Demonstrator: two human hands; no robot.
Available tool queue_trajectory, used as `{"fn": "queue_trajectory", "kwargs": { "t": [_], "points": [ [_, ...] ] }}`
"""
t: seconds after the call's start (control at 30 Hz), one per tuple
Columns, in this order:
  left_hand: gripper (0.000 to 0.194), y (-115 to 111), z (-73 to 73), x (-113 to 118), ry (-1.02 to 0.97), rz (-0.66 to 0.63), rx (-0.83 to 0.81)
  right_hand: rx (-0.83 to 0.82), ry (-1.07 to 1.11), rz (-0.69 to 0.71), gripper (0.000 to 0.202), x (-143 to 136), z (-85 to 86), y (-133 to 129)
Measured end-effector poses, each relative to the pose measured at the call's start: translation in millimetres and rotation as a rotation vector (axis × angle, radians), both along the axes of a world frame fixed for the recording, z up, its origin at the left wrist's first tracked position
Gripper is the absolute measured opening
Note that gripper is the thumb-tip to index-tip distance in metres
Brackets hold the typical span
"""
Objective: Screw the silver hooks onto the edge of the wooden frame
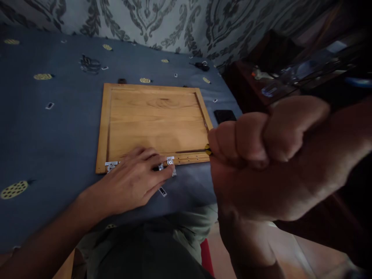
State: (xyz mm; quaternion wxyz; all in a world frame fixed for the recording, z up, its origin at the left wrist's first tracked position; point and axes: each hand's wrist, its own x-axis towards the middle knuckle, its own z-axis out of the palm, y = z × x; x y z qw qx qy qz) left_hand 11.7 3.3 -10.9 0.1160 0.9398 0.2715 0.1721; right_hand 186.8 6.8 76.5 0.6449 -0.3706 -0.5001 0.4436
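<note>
A wooden panel [157,120] with a raised frame lies flat. My left hand [136,174] rests over its near edge, thumb and fingers closed around a small metal hinge [170,161]. Another metal hinge [112,166] sits at the panel's near left corner, partly behind the hand. Raised close to the camera, my right hand [261,155] is curled into a fist around a tool whose yellow and black end [207,150] shows at the panel's right edge. The fist hides the rest of the tool.
The panel is on a blue cloth [66,128] with pineapple prints. Beyond it lie dark screws or small parts [89,64] and keys [201,66]. A black flat object [225,116] is right of the panel. A cluttered dark shelf [252,83] stands at the right.
</note>
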Motion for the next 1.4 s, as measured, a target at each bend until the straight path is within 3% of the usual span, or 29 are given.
{"fn": "queue_trajectory", "kwargs": {
  "t": [0.1, 0.23, 0.73, 0.83, 1.0, 1.4],
  "points": [
    [0.022, 0, 1.7, 1, -0.018, 0.008, 0.015, 0.004, 0.161, 0.042, 0.070, 9, -10.2, 4],
    [0.023, -1, 3.9, 2, -0.016, 0.006, 0.034, -0.103, 0.195, 0.056, 0.071, 9, -22.0, 5],
    [0.025, -1, 8.2, 2, 0.006, 0.003, 0.033, -0.006, 0.136, 0.114, 0.073, 8, -33.3, 12],
    [0.024, -2, 8.5, 2, 0.004, 0.009, 0.029, -0.062, 0.126, 0.107, 0.075, 5, -29.9, 10],
    [0.021, -1, 8.9, 2, 0.015, 0.004, 0.009, -0.120, 0.053, 0.330, 0.071, 5, -26.8, 8],
    [0.025, 1, 10.1, 3, 0.033, -0.013, 0.021, -0.090, -0.103, 0.653, 0.071, 15, -27.0, 24]
  ]
}}
